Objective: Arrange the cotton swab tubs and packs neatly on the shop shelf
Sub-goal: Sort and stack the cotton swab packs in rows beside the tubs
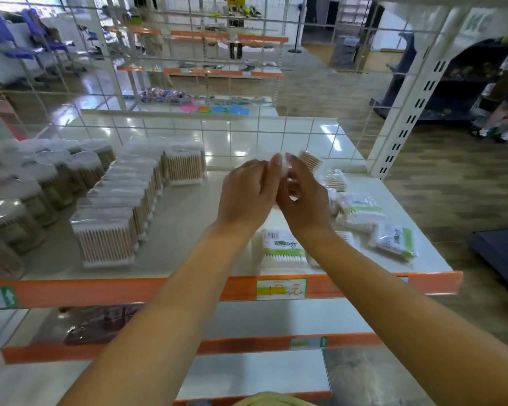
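At the far left of the white metal shop shelf stand round clear plastic tubs of wooden-stick cotton swabs, blurred and crowded in rows, too many overlapping to count surely. Just right of them runs a diagonal line of square clear tubs of wooden-stick swabs, about seven, touching one another from the orange front edge strip back to the white wire grid backing.

Near the middle, raised above the shelf, the left hand has its fingers curled and its thumb up, pressed against a small clear pack of wooden-stick swabs. The right hand touches the left, its fingers curled round the same pack, whose far end pokes out above and to the right of the fingertips. How much of the pack lies between the palms cannot be told.

Below the right wrist lies one flat white-swab pack with a green label and a yellow-green price tag on the strip. Further right lie about four more loose clear swab packs, scattered and partly overlapping.
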The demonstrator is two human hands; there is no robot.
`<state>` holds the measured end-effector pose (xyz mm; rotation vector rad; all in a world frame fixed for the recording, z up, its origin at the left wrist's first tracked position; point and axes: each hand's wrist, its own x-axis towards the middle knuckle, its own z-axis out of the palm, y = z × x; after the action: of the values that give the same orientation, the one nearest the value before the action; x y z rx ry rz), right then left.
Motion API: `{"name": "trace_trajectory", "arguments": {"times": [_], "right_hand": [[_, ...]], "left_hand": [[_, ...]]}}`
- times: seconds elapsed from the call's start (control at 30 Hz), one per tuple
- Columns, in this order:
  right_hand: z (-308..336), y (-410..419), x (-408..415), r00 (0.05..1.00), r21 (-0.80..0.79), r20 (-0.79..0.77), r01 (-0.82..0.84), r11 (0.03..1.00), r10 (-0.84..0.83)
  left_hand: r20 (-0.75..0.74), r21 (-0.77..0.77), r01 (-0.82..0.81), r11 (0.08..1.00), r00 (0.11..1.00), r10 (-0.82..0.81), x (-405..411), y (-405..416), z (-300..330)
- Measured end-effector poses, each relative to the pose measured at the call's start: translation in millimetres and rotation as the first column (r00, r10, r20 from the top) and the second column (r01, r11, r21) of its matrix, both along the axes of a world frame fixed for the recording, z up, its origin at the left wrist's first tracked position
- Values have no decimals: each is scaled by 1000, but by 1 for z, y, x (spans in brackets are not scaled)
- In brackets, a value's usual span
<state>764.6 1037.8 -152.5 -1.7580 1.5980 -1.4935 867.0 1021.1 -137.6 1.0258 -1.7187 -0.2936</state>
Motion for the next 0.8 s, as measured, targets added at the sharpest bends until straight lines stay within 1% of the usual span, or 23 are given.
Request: {"name": "trace_trajectory", "arguments": {"times": [0.17,0.27,0.33,0.43,0.57,0.67,0.8], "right_hand": [[3,-17,10,999,-9,36,12,1000,-12],[2,-31,22,999,-21,48,-1,1000,2],[0,-42,32,998,-8,58,5,1000,-5],[-8,-57,52,991,57,131,-30,998,22],[-22,-73,83,985,117,162,-85,989,66],[-34,-81,102,988,154,143,-82,985,60],[-52,-89,110,998,179,32,-68,982,63]], "left_hand": [[73,-61,-1,998,997,6,20,-14,10],[121,-39,-30,999,992,35,43,-28,16],[184,-5,-63,998,981,62,62,-36,21],[366,-19,-155,988,918,151,93,-47,27],[598,-46,-173,984,784,166,132,-61,27],[653,-63,-207,976,731,197,157,-70,26],[672,-53,-239,970,710,211,183,-80,21]]}}
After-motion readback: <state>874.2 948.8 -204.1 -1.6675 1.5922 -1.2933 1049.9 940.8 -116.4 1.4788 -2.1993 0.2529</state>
